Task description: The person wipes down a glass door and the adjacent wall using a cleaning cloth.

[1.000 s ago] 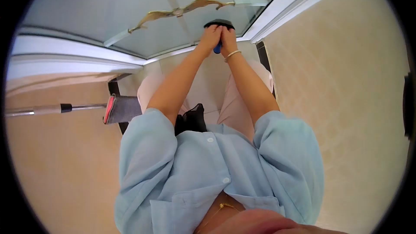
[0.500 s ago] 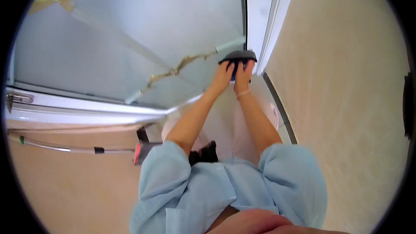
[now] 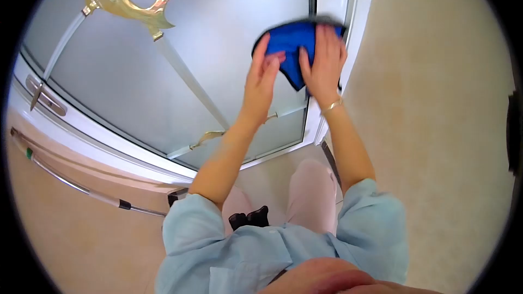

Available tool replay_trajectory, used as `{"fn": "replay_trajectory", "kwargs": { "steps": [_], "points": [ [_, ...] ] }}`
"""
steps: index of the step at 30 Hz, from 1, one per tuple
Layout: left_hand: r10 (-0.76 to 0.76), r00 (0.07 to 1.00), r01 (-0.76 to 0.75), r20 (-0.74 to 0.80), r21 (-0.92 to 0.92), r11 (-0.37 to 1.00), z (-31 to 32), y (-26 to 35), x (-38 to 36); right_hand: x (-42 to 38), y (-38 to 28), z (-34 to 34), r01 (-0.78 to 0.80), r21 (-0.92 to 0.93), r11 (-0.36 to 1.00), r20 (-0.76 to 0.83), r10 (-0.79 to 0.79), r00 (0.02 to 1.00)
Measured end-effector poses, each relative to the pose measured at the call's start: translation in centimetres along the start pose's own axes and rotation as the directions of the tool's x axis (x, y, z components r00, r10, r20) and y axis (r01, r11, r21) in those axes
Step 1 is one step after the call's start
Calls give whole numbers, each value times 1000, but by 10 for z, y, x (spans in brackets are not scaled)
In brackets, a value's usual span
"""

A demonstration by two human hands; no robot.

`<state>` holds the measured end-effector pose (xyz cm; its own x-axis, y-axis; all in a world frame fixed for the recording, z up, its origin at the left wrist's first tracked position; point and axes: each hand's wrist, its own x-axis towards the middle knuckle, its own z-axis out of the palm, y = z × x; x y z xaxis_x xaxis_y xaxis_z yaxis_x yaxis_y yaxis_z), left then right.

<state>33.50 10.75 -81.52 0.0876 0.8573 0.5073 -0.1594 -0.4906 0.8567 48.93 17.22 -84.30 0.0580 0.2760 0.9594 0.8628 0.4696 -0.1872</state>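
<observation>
A blue cloth with a dark edge and grey back (image 3: 291,35) is spread near the right side of the frosted glass door (image 3: 218,32). My right hand (image 3: 326,60) lies on the blue cloth, its fingers long and close together and the thumb apart. At the cloth's lower left, my left hand (image 3: 261,79) has its fingers bent against the edge, one of them stretched up. What lies between those fingers is partly hidden.
Gold ornaments (image 3: 117,0) and pale bars cross the glass. A metal door handle (image 3: 46,98) is at the left. A long pole (image 3: 76,185) leans at the lower left. The beige wall (image 3: 430,103) is on the right, and a black bow (image 3: 249,218) hangs at my front.
Both hands have moved up the door with the cloth, which now shows more of its blue side. My hands are farther apart, and more of the door and its gold ornament is in view.
</observation>
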Motion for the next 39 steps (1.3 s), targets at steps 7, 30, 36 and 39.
{"fn": "replay_trajectory", "kwargs": {
  "steps": [7,30,36,39],
  "points": [
    [109,994,-105,26,-126,987,5,65,38,125,-12,20,151,-5,989,-244,-147,959],
    [647,723,-471,-242,512,718,-148,188,-4,261,-329,20,712,84,697,-227,-683,695],
    [661,690,-448,-297,542,711,-188,185,-17,246,-375,25,806,159,570,-171,-788,591],
    [663,678,-452,-317,532,716,-190,182,-19,245,-375,34,862,93,499,-145,-849,507]
  ]
}}
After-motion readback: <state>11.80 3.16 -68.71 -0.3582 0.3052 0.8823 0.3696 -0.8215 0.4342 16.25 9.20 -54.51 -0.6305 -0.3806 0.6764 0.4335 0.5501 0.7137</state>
